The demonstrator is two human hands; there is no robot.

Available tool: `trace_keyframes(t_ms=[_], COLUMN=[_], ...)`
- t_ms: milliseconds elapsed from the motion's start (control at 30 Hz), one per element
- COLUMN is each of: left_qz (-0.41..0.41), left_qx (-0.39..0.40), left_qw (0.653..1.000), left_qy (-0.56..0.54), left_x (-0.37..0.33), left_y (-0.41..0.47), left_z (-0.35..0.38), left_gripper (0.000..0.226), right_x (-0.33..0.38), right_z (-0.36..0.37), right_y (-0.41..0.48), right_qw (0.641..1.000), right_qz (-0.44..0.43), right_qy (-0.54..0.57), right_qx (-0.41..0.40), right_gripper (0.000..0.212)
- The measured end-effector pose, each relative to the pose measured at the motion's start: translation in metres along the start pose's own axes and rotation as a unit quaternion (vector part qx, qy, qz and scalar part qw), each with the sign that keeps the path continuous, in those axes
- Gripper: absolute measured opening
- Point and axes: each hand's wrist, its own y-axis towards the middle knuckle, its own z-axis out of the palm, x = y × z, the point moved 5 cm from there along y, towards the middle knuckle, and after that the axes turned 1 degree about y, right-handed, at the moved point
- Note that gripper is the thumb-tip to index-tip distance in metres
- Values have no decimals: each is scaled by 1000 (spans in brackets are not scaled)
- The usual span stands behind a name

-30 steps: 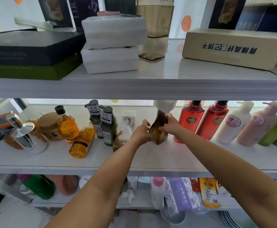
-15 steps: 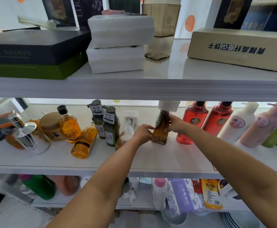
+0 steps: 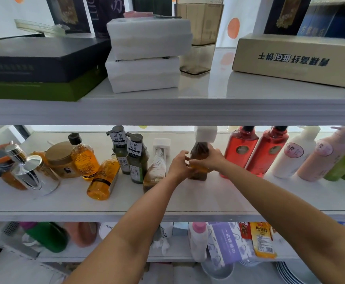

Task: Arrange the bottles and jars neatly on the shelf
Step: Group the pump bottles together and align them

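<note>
A brown bottle with a white cap (image 3: 200,152) stands upright on the middle shelf (image 3: 188,197), just left of two red bottles (image 3: 241,148). My left hand (image 3: 178,166) and my right hand (image 3: 210,159) both wrap around its lower half. A second brown white-capped bottle (image 3: 157,165) leans beside my left wrist. Two dark green labelled bottles (image 3: 134,158) stand left of it. An amber bottle (image 3: 103,179) lies tilted against them, and another amber bottle (image 3: 83,158) stands behind it.
White, pink and green bottles (image 3: 298,154) line the right of the middle shelf. A gold-lidded jar (image 3: 59,159) and a chrome pump dispenser (image 3: 27,171) sit at the left. Boxes and foam blocks (image 3: 145,56) fill the upper shelf. The lower shelf holds bottles and packets.
The brown bottle went from tilted to upright next to the red bottles. Both hands stayed on it, sliding down around its lower half.
</note>
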Motion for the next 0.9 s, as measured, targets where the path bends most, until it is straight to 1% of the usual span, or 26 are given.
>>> trace_keyframes(t_ms=[67,100,200,267,333,400,500,600,667,767,900], left_qz=[4,11,24,31,35,51,80,81,76,61,36], left_qx=[-1,4,18,-1,-45,-69,-44,-37,-28,-3,13], left_qw=[1000,1000,1000,999,998,996,996,995,995,996,999], left_qy=[2,-3,3,16,24,20,-25,-55,-60,-58,-27], left_x=[1,1,-1,-2,-2,-4,-10,-7,-5,-13,-23], left_y=[2,2,3,1,0,-2,-5,-7,-8,-10,-7], left_z=[-2,-1,4,7,6,4,5,3,4,10,20], left_gripper=[49,45,36,31,40,47,39,35,34,39,36], right_x=[-2,-3,-9,-13,-16,-16,-15,-23,-34,-46,-43], right_z=[-3,-5,-11,-16,-18,-15,-11,-10,-3,7,1], right_y=[-1,-2,-6,-10,-14,-16,-18,-22,-25,-28,-33], right_qw=[999,998,1000,999,995,994,995,993,994,996,991], right_qz=[-3,-9,-14,-7,5,14,7,6,18,33,46], right_qy=[23,25,15,-33,-77,-79,-60,-79,-71,-66,-98], right_qx=[49,50,6,-32,-61,-72,-77,-91,-78,-57,-75], right_gripper=[83,76,64,62,66,67,61,37,25,19,19])
